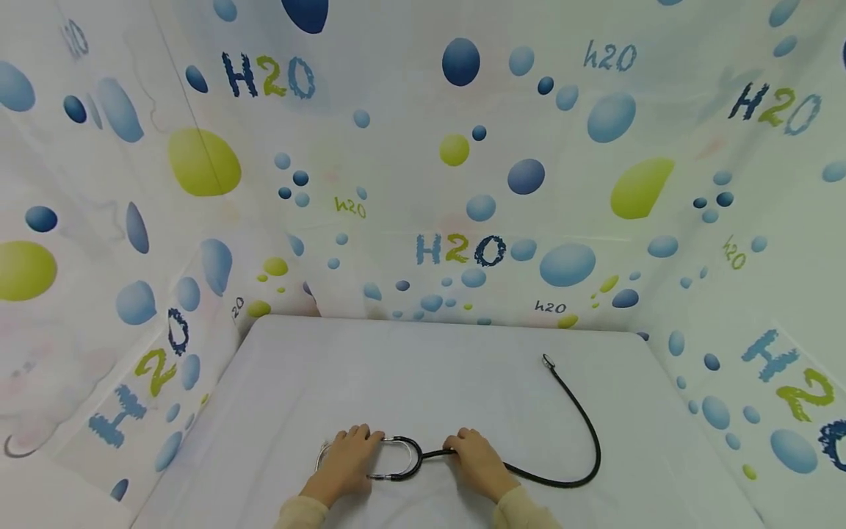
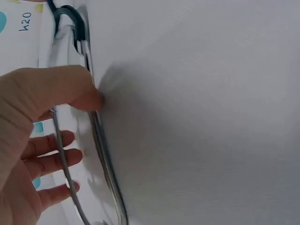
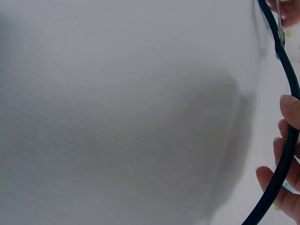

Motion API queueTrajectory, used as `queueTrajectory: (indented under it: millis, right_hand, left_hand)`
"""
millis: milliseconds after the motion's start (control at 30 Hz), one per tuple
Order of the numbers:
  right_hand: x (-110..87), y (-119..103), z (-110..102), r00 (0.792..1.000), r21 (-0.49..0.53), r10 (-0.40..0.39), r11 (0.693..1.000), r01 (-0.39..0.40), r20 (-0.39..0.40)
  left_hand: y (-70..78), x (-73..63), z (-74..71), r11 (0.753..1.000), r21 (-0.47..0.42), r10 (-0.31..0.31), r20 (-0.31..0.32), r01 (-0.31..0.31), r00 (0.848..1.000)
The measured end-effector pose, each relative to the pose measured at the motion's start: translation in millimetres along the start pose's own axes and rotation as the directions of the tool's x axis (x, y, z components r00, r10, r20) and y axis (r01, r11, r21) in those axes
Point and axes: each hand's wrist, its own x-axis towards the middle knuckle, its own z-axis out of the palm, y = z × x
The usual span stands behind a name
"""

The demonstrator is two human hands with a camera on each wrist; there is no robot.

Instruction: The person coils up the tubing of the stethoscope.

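A black stethoscope (image 1: 597, 442) lies across the white table, its tubing curving to the right and up to the metal chest piece (image 1: 548, 361). At the left, my left hand (image 1: 346, 457) grips the two metal ear tubes and partly hides the earpieces. In the left wrist view, the thumb (image 2: 86, 93) is on one ear tube (image 2: 105, 159) and the fingers are by the other. My right hand (image 1: 477, 461) holds the black tubing just right of the Y-shaped joint. The right wrist view shows thumb and fingers about the tubing (image 3: 281, 171).
The white table (image 1: 396, 375) extends beyond both hands to its far edge. A white curtain (image 1: 396, 198) printed with blue and green drops and H2O lettering rises behind it and along both sides. A dark hook-like curve (image 1: 16, 450) shows at the far left.
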Motion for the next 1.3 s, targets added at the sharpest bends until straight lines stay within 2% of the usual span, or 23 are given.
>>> queueTrajectory:
  millis: [133, 233, 433, 600, 667, 800, 867, 933, 1100, 1300]
  right_hand:
    - [3.4, 0, -19, 0.998, 0.127, 0.051, 0.991, -0.045, -0.045]
    - [6.2, 0, -33, 0.993, 0.174, 0.081, 0.982, -0.066, -0.082]
    - [7.4, 2, -48, 0.975, 0.148, 0.144, 0.982, -0.120, -0.170]
    - [6.5, 1, -55, 0.965, 0.134, 0.175, 0.980, -0.151, -0.197]
    - [6.1, 1, -58, 0.963, 0.134, 0.177, 0.979, -0.152, -0.200]
    - [5.5, 0, -63, 0.965, 0.121, 0.178, 0.980, -0.156, -0.193]
    - [4.9, -1, -65, 0.968, 0.108, 0.170, 0.982, -0.152, -0.187]
    - [3.9, -3, -66, 0.971, 0.091, 0.160, 0.985, -0.146, -0.177]
    - [0.2, -13, -70, 0.980, 0.060, 0.113, 0.993, -0.105, -0.161]
    - [0.2, -37, -88, 0.993, 0.015, -0.009, 1.000, 0.011, -0.119]
  left_hand:
    - [-2.2, -4.0, 3.5, 0.999, -0.037, 0.031, -0.054, -0.033, 0.998]
    - [-1.1, -4.9, 3.9, 0.995, -0.082, 0.042, -0.102, -0.050, 0.994]
    - [1.2, 1.0, 0.6, 0.972, -0.196, 0.088, -0.208, -0.130, 0.974]
    - [3.7, 3.8, -7.5, 0.945, -0.286, 0.102, -0.210, -0.160, 0.972]
    - [4.7, 4.9, -12.6, 0.943, -0.292, 0.098, -0.213, -0.159, 0.972]
    - [5.1, 7.6, -23.1, 0.937, -0.305, 0.093, -0.256, -0.172, 0.962]
    - [4.8, 8.5, -26.9, 0.934, -0.312, 0.089, -0.270, -0.175, 0.959]
    - [4.7, 8.6, -29.1, 0.935, -0.316, 0.080, -0.262, -0.164, 0.962]
    - [5.8, 6.0, -29.4, 0.948, -0.283, 0.071, -0.256, -0.145, 0.964]
    - [12.1, 4.8, -32.4, 0.969, -0.194, 0.095, -0.277, -0.153, 0.956]
